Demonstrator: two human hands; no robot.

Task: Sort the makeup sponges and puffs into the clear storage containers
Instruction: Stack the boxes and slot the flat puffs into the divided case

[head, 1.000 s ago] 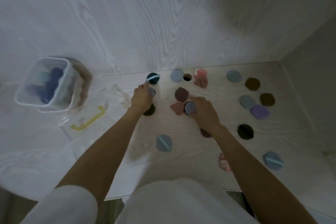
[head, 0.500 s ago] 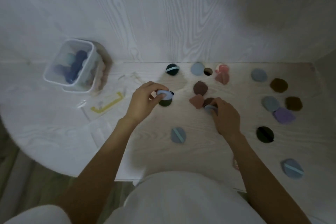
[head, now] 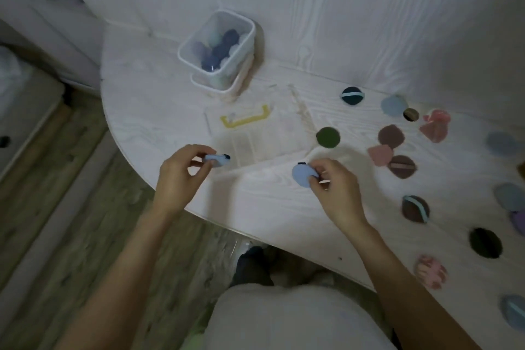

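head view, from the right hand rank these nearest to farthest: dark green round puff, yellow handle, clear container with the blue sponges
Measured from the right hand in the head view:
1. Dark green puff, on the table just beyond the hand.
2. Yellow handle, on the flat clear lid, beyond and to the left.
3. Clear container, by the wall, farthest left and back.

The room looks dim and a bit gray. My hands drop soft shadows on the white table [head: 159, 111]. The floor [head: 51, 207] at the left is smeary with blur. Things bend near the edges, and far puffs look fuzzy.
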